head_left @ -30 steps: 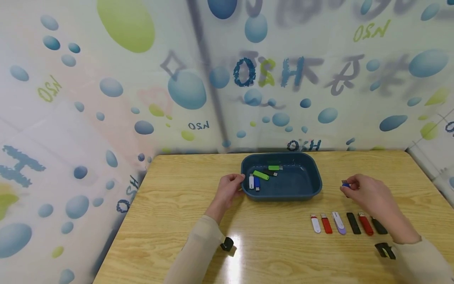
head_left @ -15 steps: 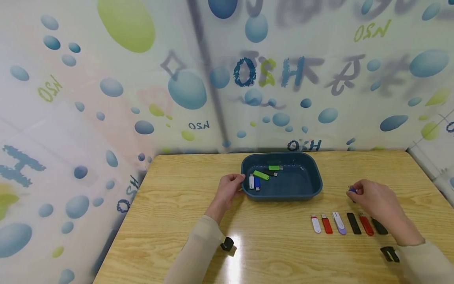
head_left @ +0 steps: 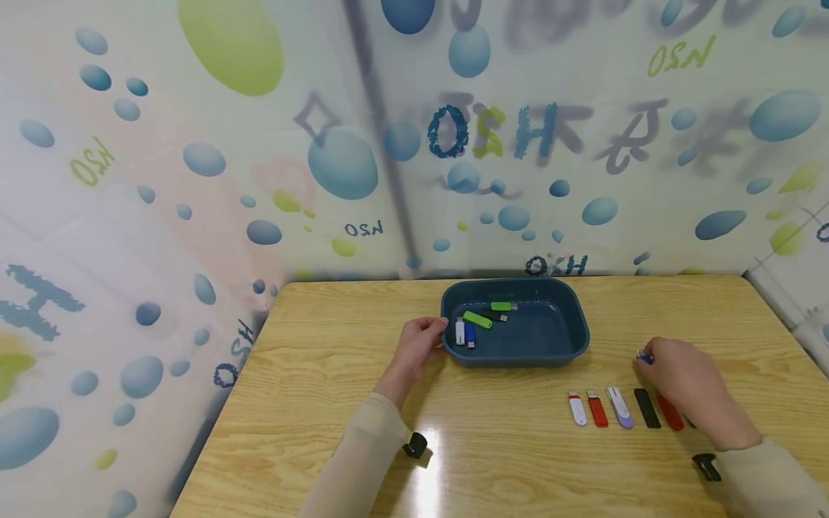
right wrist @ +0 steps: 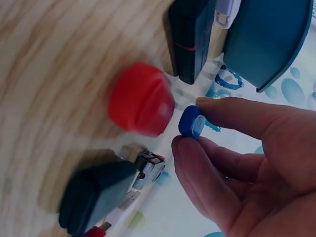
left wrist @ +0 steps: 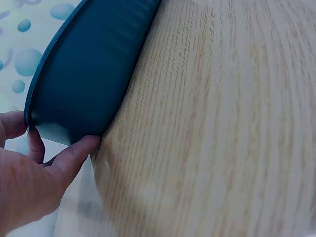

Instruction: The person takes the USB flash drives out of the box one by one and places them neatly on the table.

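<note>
We're likely placing: right grip (head_left: 680, 374) pinches blue stick (right wrist: 188, 121), left grip (head_left: 417, 345) holds tray (head_left: 518, 360) at left; next probably needs careful release.

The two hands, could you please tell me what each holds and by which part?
The right hand pinches a blue USB flash drive by its sides; the left hand grips the dark blue tray at its left end.

Blue stick (head_left: 644, 357) part-hidden by R hand (head_left: 688, 385), head cam; red stick (right wrist: 142, 100) blurry, R-wrist cam
</note>
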Demonstrator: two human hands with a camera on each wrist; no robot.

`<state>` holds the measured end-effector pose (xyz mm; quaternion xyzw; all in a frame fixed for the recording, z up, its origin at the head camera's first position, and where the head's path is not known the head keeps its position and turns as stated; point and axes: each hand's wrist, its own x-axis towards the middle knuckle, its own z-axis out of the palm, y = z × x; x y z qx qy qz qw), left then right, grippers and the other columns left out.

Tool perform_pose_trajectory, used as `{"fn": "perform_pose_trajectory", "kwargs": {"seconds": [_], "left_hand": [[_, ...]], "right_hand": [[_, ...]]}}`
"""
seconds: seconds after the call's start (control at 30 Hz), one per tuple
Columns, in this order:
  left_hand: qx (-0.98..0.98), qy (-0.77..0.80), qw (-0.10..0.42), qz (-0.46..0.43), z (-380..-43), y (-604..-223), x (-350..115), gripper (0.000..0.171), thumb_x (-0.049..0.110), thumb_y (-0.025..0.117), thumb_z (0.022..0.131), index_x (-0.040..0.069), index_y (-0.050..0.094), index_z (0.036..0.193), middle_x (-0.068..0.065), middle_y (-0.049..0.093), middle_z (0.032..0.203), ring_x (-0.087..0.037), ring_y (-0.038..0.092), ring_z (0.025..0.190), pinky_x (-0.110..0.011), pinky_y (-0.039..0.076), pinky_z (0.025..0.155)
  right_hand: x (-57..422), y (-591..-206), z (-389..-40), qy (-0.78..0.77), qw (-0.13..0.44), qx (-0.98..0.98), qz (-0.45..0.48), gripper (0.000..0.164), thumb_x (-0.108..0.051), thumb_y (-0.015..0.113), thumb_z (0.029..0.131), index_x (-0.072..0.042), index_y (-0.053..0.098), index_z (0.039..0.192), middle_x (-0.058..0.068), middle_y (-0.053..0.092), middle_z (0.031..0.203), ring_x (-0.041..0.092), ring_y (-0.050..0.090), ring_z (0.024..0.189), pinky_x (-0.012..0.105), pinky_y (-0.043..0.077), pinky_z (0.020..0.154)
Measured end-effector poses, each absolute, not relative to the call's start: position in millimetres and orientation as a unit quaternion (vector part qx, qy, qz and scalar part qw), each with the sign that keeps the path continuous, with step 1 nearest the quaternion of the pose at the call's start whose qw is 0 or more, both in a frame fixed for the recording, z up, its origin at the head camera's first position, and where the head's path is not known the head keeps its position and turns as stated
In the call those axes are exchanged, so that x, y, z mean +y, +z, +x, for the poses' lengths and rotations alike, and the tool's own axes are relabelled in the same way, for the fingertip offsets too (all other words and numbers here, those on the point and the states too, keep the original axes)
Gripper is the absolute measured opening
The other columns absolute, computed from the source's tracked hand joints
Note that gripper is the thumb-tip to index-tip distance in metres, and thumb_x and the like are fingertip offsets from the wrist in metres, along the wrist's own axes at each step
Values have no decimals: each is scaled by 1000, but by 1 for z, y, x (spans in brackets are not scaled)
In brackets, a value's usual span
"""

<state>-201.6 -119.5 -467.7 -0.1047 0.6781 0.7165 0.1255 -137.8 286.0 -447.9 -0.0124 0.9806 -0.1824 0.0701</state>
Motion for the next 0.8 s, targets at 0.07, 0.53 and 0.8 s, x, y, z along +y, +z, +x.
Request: {"fn": "perform_pose_trajectory", "kwargs": {"seconds": [0.07, 0.53, 0.8], "left_hand": [[678, 717, 124, -106, -202, -468, -120, 33, 20, 61, 105, -9, 61, 121, -19, 62, 119, -23, 65, 99, -44, 59, 93], [678, 718, 125, -97, -201, -470, -120, 33, 21, 61, 106, -9, 61, 121, -18, 61, 120, -23, 64, 98, -44, 58, 93], [678, 719, 125, -93, -201, -469, -120, 35, 20, 60, 106, -11, 59, 122, -19, 61, 120, -25, 64, 100, -47, 58, 93]], "right_hand": [[285, -450, -136, -178, 59, 982, -19, 25, -11, 67, 96, -3, 55, 75, 5, 48, 66, 20, 47, 57, 32, 39, 48], [282, -459, -132, -152, 6, 987, -49, 38, -6, 66, 93, -10, 43, 64, 0, 34, 63, 19, 39, 55, 31, 31, 49], [281, -460, -133, -143, 9, 989, -46, 37, -6, 66, 94, -9, 44, 64, 1, 35, 62, 19, 39, 55, 31, 31, 48]]}}
